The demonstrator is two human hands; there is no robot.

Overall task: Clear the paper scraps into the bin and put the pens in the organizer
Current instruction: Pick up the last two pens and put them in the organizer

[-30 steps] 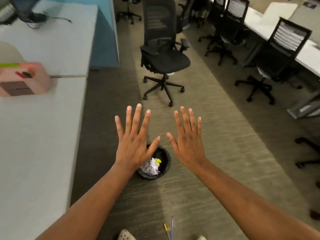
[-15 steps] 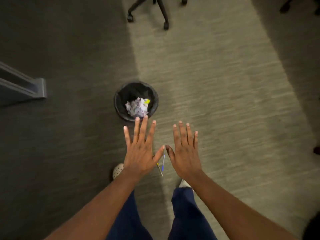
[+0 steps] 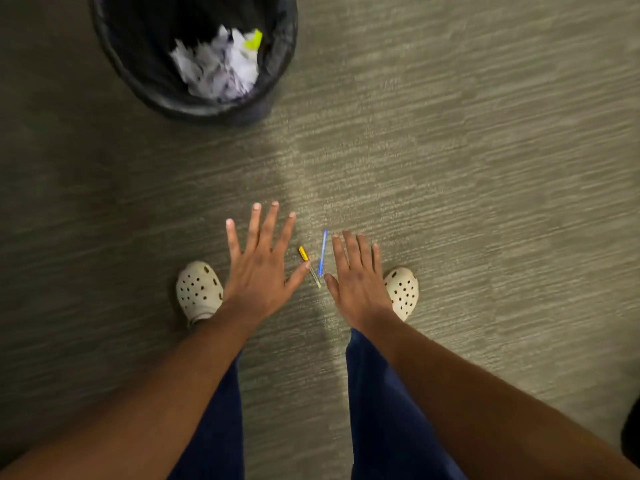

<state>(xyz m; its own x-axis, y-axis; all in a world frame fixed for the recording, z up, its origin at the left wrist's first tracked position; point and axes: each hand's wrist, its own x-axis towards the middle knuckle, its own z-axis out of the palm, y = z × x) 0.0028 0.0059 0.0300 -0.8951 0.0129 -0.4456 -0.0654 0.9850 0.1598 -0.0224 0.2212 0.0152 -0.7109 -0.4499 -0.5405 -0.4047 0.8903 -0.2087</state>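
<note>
Two pens lie on the carpet between my feet: a yellow-capped pen [image 3: 306, 258] and a blue pen [image 3: 322, 251], side by side. My left hand [image 3: 258, 268] hovers flat with fingers spread just left of them, its thumb tip by the yellow-capped pen. My right hand [image 3: 358, 280] is spread flat just right of the blue pen. Neither hand holds anything. A black bin [image 3: 138, 60] stands at the top left with crumpled paper scraps [image 3: 218, 69] and a yellow-green bit inside. The organizer is out of view.
Grey-green carpet [image 3: 467, 168] covers the floor all round. My two white perforated clogs [image 3: 199, 291] stand either side of the pens, with dark blue trouser legs below. A dark object shows at the right edge [image 3: 632, 434].
The view has tipped down from the room to the floor and closed in. The bin moved to the top of the view. Both spread hands came down beside the pens.
</note>
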